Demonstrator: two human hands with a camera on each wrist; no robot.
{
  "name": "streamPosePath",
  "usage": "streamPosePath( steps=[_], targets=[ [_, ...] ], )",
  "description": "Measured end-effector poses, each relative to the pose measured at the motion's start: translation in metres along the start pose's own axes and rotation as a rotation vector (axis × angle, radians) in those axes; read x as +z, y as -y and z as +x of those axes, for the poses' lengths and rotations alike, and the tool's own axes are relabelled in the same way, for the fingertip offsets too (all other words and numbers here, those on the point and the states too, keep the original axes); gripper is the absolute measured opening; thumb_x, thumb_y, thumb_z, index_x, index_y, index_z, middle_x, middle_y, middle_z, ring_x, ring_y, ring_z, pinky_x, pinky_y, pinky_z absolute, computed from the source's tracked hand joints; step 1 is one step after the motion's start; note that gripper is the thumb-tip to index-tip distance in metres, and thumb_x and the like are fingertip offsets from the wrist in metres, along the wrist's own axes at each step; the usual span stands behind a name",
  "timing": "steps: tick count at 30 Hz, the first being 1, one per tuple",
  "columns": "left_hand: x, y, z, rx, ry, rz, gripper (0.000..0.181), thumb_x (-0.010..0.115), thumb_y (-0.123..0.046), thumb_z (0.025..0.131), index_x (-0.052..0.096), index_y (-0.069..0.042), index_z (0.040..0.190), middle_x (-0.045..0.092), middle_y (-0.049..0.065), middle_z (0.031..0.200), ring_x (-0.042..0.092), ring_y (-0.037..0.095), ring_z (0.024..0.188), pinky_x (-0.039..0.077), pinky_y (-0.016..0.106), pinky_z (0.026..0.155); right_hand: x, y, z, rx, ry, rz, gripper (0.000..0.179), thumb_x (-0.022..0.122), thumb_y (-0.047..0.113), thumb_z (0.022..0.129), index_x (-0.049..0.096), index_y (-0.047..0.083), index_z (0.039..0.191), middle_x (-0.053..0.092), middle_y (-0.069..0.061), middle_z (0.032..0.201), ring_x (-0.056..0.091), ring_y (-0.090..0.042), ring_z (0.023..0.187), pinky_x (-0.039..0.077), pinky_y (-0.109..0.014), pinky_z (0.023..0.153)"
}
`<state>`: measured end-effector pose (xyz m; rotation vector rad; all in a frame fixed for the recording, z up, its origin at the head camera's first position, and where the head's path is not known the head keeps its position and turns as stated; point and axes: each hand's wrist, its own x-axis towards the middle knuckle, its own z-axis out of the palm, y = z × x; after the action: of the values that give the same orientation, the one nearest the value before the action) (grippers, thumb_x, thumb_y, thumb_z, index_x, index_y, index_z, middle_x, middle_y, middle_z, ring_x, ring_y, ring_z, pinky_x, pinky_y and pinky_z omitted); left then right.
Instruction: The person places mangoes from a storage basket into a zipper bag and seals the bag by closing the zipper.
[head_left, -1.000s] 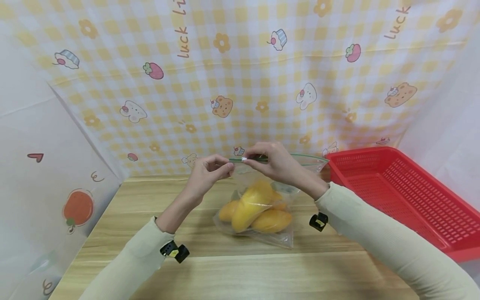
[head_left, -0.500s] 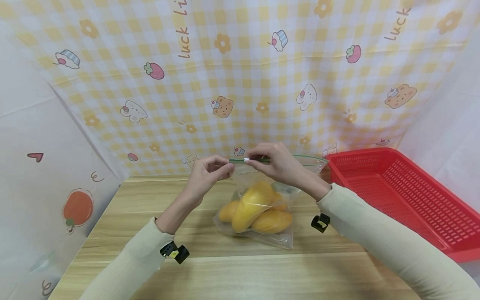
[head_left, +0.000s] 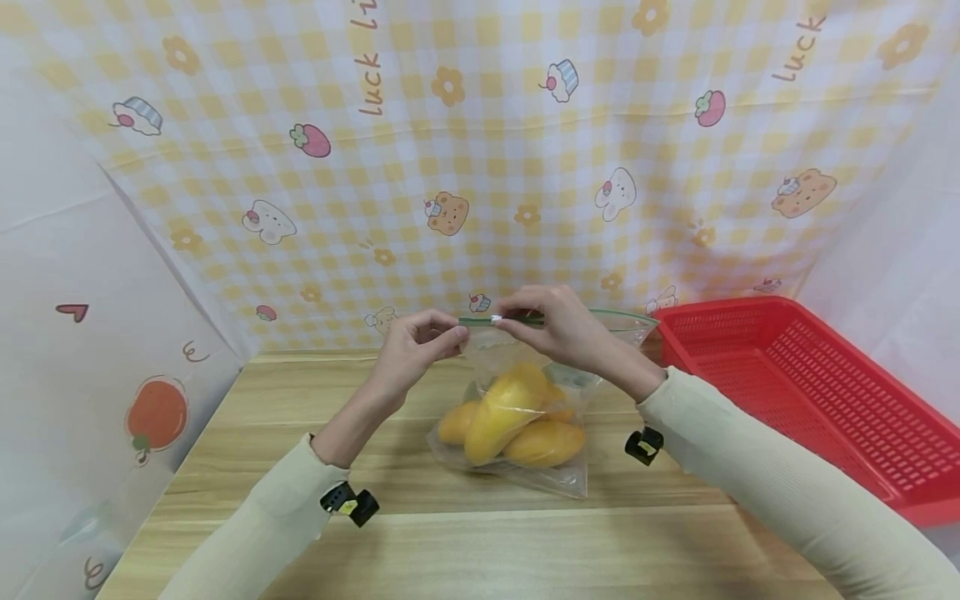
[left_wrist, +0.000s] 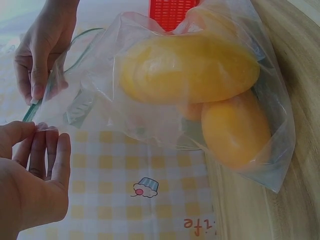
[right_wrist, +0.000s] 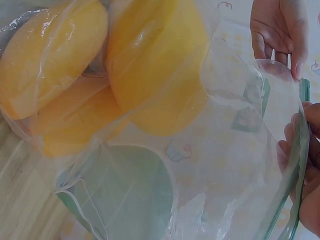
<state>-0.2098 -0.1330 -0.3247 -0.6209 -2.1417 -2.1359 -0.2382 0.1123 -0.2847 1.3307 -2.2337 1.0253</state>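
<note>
A clear zip bag (head_left: 491,354) with a green zip strip stands on the table, holding several yellow mangoes (head_left: 546,442). At the strip's left end my left hand (head_left: 414,348) pinches the bag's top corner between thumb and fingers. My right hand (head_left: 558,329) pinches the small white slider (head_left: 496,319) on the strip, a short way right of the left hand. Right of the slider the bag's mouth gapes. In the left wrist view the mangoes (left_wrist: 190,67) fill the bag's lower part. The right wrist view shows the green strip (right_wrist: 304,92) running between both hands.
A red plastic basket (head_left: 780,317) stands at the right on the wooden table (head_left: 300,433). Behind the bag hangs a yellow checked cloth (head_left: 480,150) with cartoon prints. White sheeting (head_left: 82,275) borders the left side.
My right hand and the white slider have shifted slightly right along the green strip. The left hand keeps its hold on the corner, and the mangoes stay in place.
</note>
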Motion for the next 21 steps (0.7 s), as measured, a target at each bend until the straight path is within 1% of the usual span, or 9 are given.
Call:
streamPosePath(
  steps=[8,17,21],
  targets=[
    [0.0001,-0.0002,-0.0002,0.006,-0.003,0.007,0.015,0.07,-0.006,0.097,0.069,0.008,0.103,0.069,0.016,0.099,0.067,0.022,0.086,0.06,0.042,0.086,0.0002,-0.0022,-0.0006,-0.01,-0.006,0.001,0.008,0.077,0.003,0.091,0.077,0.002,0.1,0.072,-0.001,0.09,0.068,-0.011,0.083,0.059,-0.028,0.073],
    [0.0006,0.0,-0.0001,0.008,0.001,-0.002,0.015,0.07,-0.004,0.097,0.069,0.01,0.103,0.068,0.016,0.098,0.067,0.021,0.085,0.06,0.041,0.085,-0.0011,-0.003,-0.0016,-0.018,-0.001,-0.002,0.009,0.077,0.003,0.091,0.077,0.002,0.1,0.071,0.0,0.09,0.068,-0.011,0.083,0.059,-0.027,0.073],
    [0.0006,-0.0005,-0.0001,0.008,0.001,-0.006,0.015,0.07,-0.004,0.097,0.069,0.01,0.102,0.068,0.016,0.098,0.067,0.021,0.085,0.06,0.044,0.086,-0.002,-0.0031,-0.0024,-0.024,-0.003,-0.005,0.01,0.077,0.003,0.091,0.077,0.002,0.101,0.071,-0.001,0.09,0.068,-0.011,0.083,0.059,-0.027,0.073]
  ],
)
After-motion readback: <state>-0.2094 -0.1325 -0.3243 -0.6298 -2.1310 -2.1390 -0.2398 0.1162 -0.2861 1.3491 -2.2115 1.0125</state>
